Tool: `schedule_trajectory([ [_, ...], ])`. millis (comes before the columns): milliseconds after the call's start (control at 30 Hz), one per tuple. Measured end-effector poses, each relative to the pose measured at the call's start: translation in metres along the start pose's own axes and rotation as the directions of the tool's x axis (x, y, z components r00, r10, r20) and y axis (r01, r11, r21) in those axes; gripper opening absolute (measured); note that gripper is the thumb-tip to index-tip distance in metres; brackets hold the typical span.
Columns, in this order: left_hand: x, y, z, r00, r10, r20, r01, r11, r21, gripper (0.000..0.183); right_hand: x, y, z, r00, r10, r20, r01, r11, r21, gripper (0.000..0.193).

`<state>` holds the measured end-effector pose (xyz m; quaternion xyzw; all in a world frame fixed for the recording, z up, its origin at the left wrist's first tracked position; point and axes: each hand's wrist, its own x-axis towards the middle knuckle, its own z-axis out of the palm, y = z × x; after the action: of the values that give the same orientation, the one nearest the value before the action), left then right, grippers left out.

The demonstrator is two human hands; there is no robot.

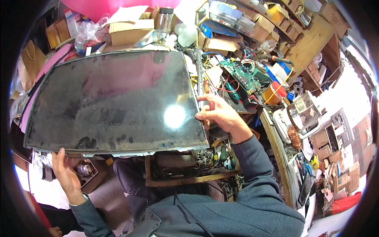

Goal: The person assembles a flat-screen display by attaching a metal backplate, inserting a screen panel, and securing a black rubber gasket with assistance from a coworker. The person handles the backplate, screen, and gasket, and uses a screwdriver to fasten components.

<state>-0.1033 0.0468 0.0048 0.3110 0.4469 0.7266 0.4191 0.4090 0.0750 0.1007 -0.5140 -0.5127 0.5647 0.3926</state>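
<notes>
A large, flat, dark screen panel lies across the left half of the view, its glossy face up. Dust and smudges cover it, and a bright light reflects near its right side. My left hand grips the near edge by the left corner, its thumb tip at the rim and the other fingers partly hidden beneath. At the right edge, my right hand pinches the frame between thumb and fingers. Just beyond that hand lie red and black leads and a green circuit board.
An open wooden drawer full of tools sits below the panel. Cardboard boxes and a clear jar stand behind it. A soldering iron and an orange tub are at right. Another person's hand shows at lower left.
</notes>
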Motion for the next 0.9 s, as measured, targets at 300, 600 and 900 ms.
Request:
schedule_trajectory([
  [300, -0.001, 0.001, 0.006, 0.999, -0.022, -0.032, 0.02, 0.999, -0.039, 0.028, 0.01, 0.01, 0.003, 0.997, -0.061, -0.039, 0.062, 0.998, 0.018, 0.043],
  [600, -0.001, 0.002, 0.002, 1.0, -0.012, -0.029, 0.011, 0.999, -0.053, 0.024, 0.021, -0.011, -0.003, 0.976, -0.133, -0.174, 0.055, 0.918, -0.392, 0.025],
  [900, 0.002, -0.005, -0.003, 0.999, 0.035, -0.02, -0.036, 0.998, -0.042, 0.037, 0.123, -0.04, -0.034, 0.868, -0.492, -0.067, 0.126, 0.347, -0.929, 0.032],
])
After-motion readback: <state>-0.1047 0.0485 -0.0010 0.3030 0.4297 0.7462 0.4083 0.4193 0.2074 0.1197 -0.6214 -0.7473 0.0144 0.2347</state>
